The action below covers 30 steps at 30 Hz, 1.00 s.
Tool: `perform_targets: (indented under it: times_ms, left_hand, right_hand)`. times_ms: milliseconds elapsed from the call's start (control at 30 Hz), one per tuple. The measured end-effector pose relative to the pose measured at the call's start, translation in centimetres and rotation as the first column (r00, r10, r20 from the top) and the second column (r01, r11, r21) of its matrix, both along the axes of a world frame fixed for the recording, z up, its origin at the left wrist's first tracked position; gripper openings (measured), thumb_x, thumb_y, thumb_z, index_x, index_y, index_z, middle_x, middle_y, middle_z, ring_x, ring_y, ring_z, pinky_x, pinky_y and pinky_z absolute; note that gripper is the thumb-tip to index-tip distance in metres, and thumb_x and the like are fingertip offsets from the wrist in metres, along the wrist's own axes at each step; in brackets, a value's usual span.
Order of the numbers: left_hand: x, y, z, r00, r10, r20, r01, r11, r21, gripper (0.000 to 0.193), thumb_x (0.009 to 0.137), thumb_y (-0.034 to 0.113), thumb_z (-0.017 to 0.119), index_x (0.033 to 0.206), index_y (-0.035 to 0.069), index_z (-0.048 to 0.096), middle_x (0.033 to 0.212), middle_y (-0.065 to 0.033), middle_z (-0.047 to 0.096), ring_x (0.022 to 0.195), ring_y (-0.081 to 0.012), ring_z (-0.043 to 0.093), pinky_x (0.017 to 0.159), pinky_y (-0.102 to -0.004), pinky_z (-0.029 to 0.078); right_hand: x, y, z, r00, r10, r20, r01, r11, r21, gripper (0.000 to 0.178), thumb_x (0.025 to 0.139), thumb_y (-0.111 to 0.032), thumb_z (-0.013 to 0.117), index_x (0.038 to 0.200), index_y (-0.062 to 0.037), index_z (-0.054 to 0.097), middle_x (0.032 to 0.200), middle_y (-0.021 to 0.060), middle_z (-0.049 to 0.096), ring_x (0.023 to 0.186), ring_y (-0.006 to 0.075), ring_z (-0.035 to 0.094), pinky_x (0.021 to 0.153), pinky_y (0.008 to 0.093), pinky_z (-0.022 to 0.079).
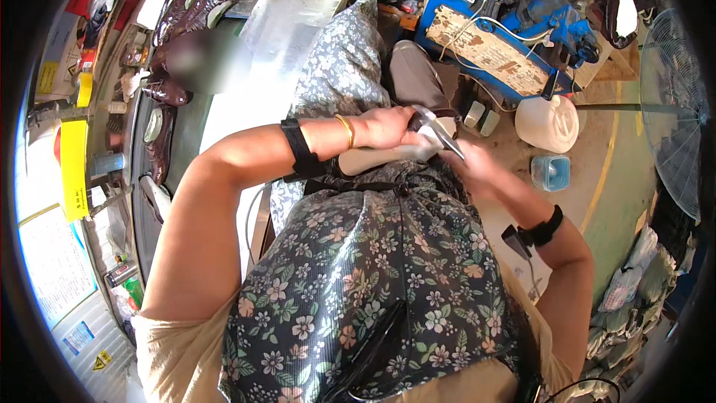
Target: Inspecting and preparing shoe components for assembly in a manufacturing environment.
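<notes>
Across my lap lies a shoe with a pale sole [367,160] turned up, partly covered by my hands and wrist. My left hand [384,128] is closed over its far part, beside some dark material. A silver metal tool [443,134], which looks like pincers, has its curved end next to my left fingers. My right hand [471,164], somewhat blurred, is closed at the tool's other end. The fingers are partly hidden. Beneath the shoe is my floral apron [358,254].
Glossy dark-red shoes [179,19] line the rack at left, beside a pale board [291,15]. A blue-framed machine [485,48] stands far right. Near it are a white jug [547,124], a blue plastic tub [550,173] and a fan [675,112]. Bundled bags [630,291] lie lower right.
</notes>
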State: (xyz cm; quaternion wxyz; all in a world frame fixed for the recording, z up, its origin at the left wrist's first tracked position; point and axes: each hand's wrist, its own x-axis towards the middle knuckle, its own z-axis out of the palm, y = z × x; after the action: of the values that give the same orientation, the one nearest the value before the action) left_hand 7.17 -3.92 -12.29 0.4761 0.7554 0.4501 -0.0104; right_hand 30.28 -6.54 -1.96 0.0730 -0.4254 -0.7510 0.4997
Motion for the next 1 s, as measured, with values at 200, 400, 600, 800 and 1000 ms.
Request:
perform_targets:
  times_ms: [200, 400, 600, 800, 1000]
  left_hand:
    - [-1.4, 0.7, -0.4, 0.969, 0.230, 0.091, -0.170, 0.887, -0.429, 0.094, 0.070, 0.063, 0.078, 0.123, -0.010, 0.051, 0.114, -0.0180, 0.063, 0.107, -0.0256, 0.058, 0.094, -0.0356, 0.045]
    - [-1.8, 0.8, -0.3, 0.976, 0.214, 0.032, -0.188, 0.913, -0.363, 0.100, 0.071, 0.065, 0.076, 0.127, -0.014, 0.049, 0.119, -0.0233, 0.060, 0.113, -0.0296, 0.056, 0.096, -0.0385, 0.044]
    - [-5.1, 2.2, 6.0, 0.998, 0.063, 0.021, -0.047, 0.893, -0.447, 0.083, 0.079, 0.068, 0.066, 0.114, -0.008, 0.060, 0.097, -0.0122, 0.065, 0.091, -0.0205, 0.059, 0.076, -0.0334, 0.048]
    - [-17.9, 0.3, 14.0, 0.833, 0.321, -0.450, -0.179, 0.927, 0.330, 0.096, 0.078, 0.077, 0.055, 0.117, -0.012, 0.054, 0.103, -0.0262, 0.064, 0.099, -0.0387, 0.064, 0.083, -0.0414, 0.051]
    - [-17.4, -7.1, 8.1, 0.767, 0.361, -0.531, 0.111, 0.739, 0.664, 0.060, 0.081, 0.048, 0.064, 0.118, 0.001, 0.063, 0.137, -0.0188, 0.048, 0.132, -0.0333, 0.038, 0.110, -0.0464, 0.029]
  right_hand:
    - [0.6, 1.5, -2.5, 0.992, -0.076, 0.100, 0.063, 0.990, 0.126, 0.035, 0.095, -0.032, 0.059, 0.089, 0.0021, 0.053, 0.075, 0.0240, 0.061, 0.070, 0.0424, 0.061, 0.060, 0.0461, 0.046]
    - [-0.9, 2.1, -2.0, 0.941, -0.045, 0.337, 0.036, 0.999, 0.031, 0.040, 0.098, -0.037, 0.053, 0.093, 0.0032, 0.055, 0.084, 0.0269, 0.062, 0.078, 0.0444, 0.060, 0.068, 0.0479, 0.046]
    - [-0.5, 4.8, -1.5, 0.961, -0.081, 0.263, 0.163, 0.937, -0.309, 0.038, 0.099, -0.041, 0.051, 0.093, -0.0035, 0.056, 0.075, 0.0052, 0.060, 0.061, 0.0125, 0.056, 0.053, 0.0282, 0.046]
    - [-7.3, 9.8, -1.5, 0.993, -0.084, -0.081, 0.098, 0.976, 0.194, 0.030, 0.087, -0.023, 0.069, 0.101, -0.0025, 0.052, 0.085, 0.0096, 0.059, 0.078, 0.0196, 0.057, 0.073, 0.0346, 0.047]
    - [-25.5, 16.4, -5.3, 0.992, -0.128, -0.018, 0.125, 0.915, 0.384, 0.047, 0.078, -0.026, 0.067, 0.118, -0.0028, 0.059, 0.107, 0.0213, 0.066, 0.103, 0.0369, 0.063, 0.091, 0.0416, 0.049]
